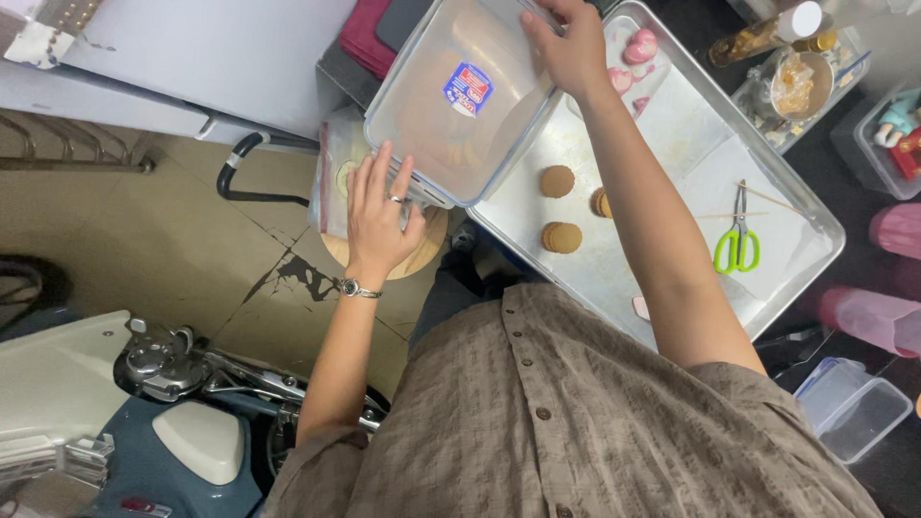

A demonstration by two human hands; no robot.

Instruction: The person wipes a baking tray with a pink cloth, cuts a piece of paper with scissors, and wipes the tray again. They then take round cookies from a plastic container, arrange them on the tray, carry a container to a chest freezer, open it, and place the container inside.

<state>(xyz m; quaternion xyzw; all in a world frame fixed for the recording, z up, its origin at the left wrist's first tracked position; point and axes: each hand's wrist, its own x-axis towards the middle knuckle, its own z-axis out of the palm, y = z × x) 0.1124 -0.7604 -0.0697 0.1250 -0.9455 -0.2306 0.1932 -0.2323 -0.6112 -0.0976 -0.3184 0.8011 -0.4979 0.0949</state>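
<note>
A clear plastic container lid with a small blue and red sticker is held tilted over the near-left corner of a metal baking tray. My left hand, wearing a ring and a wristwatch, grips the lid's near corner. My right hand holds its far edge. On the tray lie three round brown biscuits, pink heart-shaped sweets, green-handled scissors and thin wooden skewers. Under the lid sit a round wooden board and a clear bag.
A blue and white scooter stands low left on the tiled floor. Right of the tray are pink cups, a clear lidded box, a metal bowl with brown filling and a bottle. A dark red cloth lies at top.
</note>
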